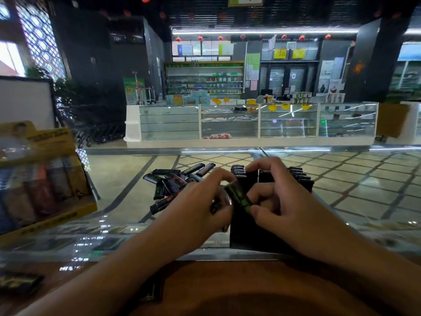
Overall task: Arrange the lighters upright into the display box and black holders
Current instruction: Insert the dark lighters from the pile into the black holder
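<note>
Seating a green lighter in the black holder.

Yellow box [45,179] far left on the tabletop [118,179]; loose pile [173,181] between box and hands. Left hand [198,201] and right hand [282,201] both pinching the tilted lighter [239,197] over the holder [248,229]. Risk: entering askew, jamming, or knocking seated lighters [298,175].

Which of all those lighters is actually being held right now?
The green-patterned lighter, tilted between both hands over the black holder. The others lie loose in a pile or already stand in the holder.
</note>
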Action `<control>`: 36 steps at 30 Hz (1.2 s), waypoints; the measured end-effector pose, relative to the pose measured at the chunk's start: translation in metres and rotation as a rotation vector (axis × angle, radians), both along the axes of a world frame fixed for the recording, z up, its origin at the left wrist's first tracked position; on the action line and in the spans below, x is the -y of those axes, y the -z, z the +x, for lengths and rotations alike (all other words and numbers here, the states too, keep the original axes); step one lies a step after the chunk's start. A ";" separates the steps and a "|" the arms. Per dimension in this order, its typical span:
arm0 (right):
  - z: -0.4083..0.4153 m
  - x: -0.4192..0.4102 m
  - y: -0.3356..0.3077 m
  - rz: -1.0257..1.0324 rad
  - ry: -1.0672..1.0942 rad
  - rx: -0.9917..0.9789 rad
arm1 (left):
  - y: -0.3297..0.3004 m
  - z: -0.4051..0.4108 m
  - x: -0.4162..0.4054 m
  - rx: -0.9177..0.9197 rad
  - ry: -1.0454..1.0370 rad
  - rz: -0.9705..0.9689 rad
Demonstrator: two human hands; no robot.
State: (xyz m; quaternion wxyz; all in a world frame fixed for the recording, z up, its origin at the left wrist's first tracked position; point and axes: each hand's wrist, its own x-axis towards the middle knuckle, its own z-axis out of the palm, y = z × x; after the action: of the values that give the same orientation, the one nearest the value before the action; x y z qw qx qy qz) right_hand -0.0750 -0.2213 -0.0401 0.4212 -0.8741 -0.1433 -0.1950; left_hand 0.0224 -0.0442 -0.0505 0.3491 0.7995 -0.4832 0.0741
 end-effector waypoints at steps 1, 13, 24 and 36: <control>0.000 0.002 0.001 0.041 0.015 -0.005 | -0.001 0.000 -0.001 -0.017 0.006 -0.041; -0.003 0.001 -0.008 0.312 0.022 -0.023 | -0.004 0.001 -0.001 -0.198 0.092 -0.246; 0.001 0.005 -0.007 0.417 -0.120 -0.203 | -0.003 0.001 0.000 -0.001 0.055 -0.165; -0.004 0.015 -0.010 -0.002 0.044 0.266 | -0.005 -0.009 0.008 -0.163 0.105 -0.283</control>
State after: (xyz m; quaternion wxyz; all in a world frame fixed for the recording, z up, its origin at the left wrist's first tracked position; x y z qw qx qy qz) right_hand -0.0788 -0.2362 -0.0305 0.3931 -0.8440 -0.1789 -0.3181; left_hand 0.0132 -0.0520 -0.0453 0.4997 0.7194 -0.4790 0.0581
